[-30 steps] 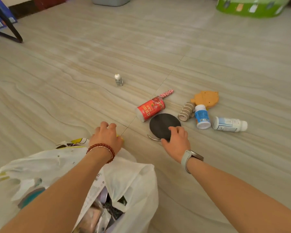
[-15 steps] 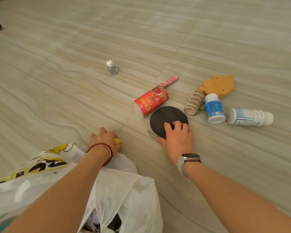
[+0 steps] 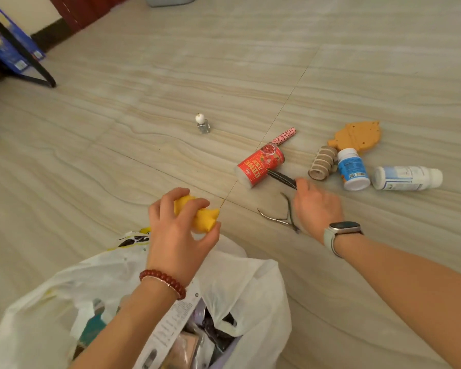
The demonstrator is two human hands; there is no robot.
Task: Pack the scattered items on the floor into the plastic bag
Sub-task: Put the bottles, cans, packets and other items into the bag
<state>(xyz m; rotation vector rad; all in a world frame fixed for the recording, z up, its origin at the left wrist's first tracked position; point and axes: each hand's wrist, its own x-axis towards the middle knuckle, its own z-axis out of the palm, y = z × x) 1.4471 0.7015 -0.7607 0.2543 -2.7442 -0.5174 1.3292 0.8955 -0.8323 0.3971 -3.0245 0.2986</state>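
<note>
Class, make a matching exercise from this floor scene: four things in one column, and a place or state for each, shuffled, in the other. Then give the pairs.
1. yellow toy
2. red can
3. small glass bottle
4. nippers

a. stands upright, alone
b. lies on its side
c. held in the left hand
d. on the floor beside the right hand

Pairs: 1-c, 2-b, 3-a, 4-d

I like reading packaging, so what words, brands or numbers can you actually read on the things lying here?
Red can: large white characters, upside down, not legible.
Blue-labelled bottle: print too small.
White bottle: print blurred.
Paper tag in the plastic bag: lines too small.
Smartwatch: screen dark.
</note>
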